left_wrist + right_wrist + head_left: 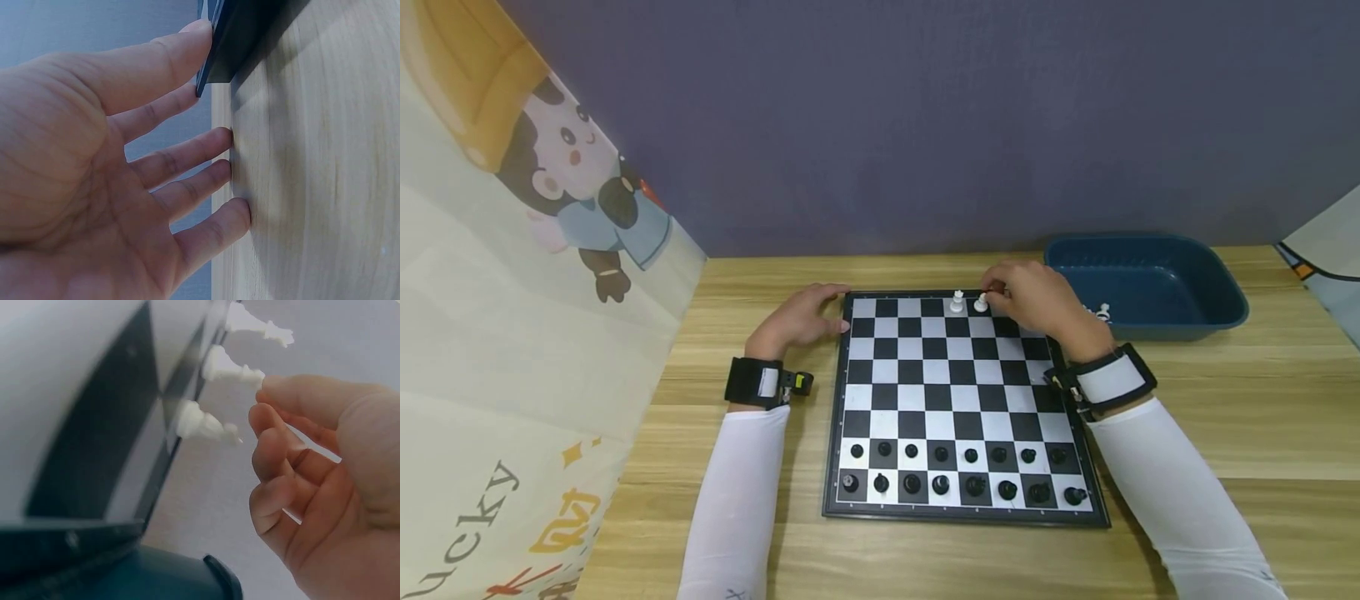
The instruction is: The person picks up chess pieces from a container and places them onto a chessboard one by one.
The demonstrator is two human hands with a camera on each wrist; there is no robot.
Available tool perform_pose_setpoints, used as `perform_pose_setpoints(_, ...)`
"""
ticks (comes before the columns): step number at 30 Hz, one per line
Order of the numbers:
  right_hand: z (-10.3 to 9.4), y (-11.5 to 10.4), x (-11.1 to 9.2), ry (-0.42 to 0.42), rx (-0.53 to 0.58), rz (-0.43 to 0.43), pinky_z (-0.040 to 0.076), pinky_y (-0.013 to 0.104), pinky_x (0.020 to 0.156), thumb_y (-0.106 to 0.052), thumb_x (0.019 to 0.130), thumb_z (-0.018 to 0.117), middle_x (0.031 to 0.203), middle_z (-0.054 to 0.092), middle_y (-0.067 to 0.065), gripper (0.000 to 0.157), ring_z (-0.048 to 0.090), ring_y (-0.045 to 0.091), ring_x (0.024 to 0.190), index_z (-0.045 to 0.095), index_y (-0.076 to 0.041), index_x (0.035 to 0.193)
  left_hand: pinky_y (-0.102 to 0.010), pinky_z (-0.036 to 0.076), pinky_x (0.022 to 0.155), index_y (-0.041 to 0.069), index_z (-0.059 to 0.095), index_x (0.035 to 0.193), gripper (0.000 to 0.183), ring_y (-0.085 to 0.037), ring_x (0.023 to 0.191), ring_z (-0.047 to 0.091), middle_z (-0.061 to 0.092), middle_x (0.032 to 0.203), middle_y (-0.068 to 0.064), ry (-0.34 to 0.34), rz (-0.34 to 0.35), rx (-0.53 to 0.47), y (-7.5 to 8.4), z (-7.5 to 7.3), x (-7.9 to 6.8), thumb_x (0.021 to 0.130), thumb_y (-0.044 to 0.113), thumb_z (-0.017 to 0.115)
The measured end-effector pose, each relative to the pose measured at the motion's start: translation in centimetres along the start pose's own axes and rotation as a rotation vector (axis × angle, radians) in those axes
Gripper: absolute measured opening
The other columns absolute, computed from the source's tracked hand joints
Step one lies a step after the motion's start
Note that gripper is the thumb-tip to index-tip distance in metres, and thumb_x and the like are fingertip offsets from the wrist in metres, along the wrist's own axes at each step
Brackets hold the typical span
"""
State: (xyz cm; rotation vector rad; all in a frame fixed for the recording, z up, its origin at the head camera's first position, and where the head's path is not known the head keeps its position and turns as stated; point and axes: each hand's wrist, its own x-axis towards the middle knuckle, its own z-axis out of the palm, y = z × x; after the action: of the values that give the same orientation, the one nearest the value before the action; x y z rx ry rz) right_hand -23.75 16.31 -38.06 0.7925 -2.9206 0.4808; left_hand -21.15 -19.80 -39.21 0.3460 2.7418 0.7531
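Currently, a person's right hand [1037, 300] pinches the head of a white chess piece [232, 370] between thumb and forefinger, the piece's base apparently resting on the far rank of a chessboard [917, 371]. The left hand [801, 321], fingers spread wide and gripping nothing, meets the board at its far-left corner, the thumb touching the left edge and the forefinger the corner.

Two more pieces flank the pinched one: a crown-topped white piece [957, 303], king or queen being too small to tell, and a third white piece [203, 422], its type blurred, covered by the hand in the head view.

By the count, the black side looks complete at sixteen: eight black pawns [971, 456] in one rank and eight back-rank black pieces [940, 484] behind them, on the side nearest the person. White appears far short of that, with three pieces seen on the board and no white pawn visible ahead of them.

Just beyond the board's far-right corner sits one blue plastic tray [1150, 332] with at least one loose white piece [1102, 312] inside; the right arm hides part of it, preventing a full tally. Board and tray share a wood-grain table [1195, 417].
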Motion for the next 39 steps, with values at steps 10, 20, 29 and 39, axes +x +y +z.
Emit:
perform_pose_setpoints(10,-4.0,2.5,-1.2,0.104,0.018,0.07,0.042,0.036,0.06,-0.023,0.091,0.054,0.087,0.06,0.001,0.019,0.055,0.017,0.073,0.063,-0.012,0.103,-0.046,0.026,0.101,0.026,0.035,0.141,0.066,-0.029,0.13,0.029,0.036,0.142,-0.004,-0.003,0.006,0.012,0.1,-0.1,0.1,0.083,0.038,0.063)
perform_pose_setpoints(20,-6.0,6.4,-2.9,0.079,0.041,0.159,0.04,0.041,0.06,-0.033,0.093,0.05,0.09,0.06,0.005,0.029,0.054,0.021,0.074,0.061,-0.011,0.107,-0.046,0.027,0.1,0.025,0.035,0.141,0.066,-0.028,0.129,0.031,0.035,0.143,-0.005,-0.005,0.009,0.011,0.1,0.0,0.1,0.083,0.037,0.063)
perform_pose_setpoints(29,-3.6,8.6,-2.5,-0.181,0.05,0.2,0.043,0.042,0.066,-0.019,0.094,0.043,0.103,0.058,0.016,0.033,0.054,0.025,0.08,0.051,-0.006,0.123,-0.046,0.028,0.1,0.026,0.034,0.142,0.066,-0.029,0.128,0.032,0.034,0.143,-0.005,-0.013,0.005,0.016,-0.1,0.0,0.0,0.083,0.038,0.062)
perform_pose_setpoints(39,-1.7,9.6,-2.2,-0.278,0.049,0.228,0.042,0.048,0.077,-0.019,0.096,0.036,0.111,0.055,0.021,0.036,0.052,0.03,0.09,0.051,0.002,0.121,-0.047,0.027,0.1,0.026,0.034,0.141,0.066,-0.029,0.129,0.031,0.035,0.142,-0.005,-0.01,0.008,0.016,0.2,0.0,-0.1,0.083,0.038,0.063)
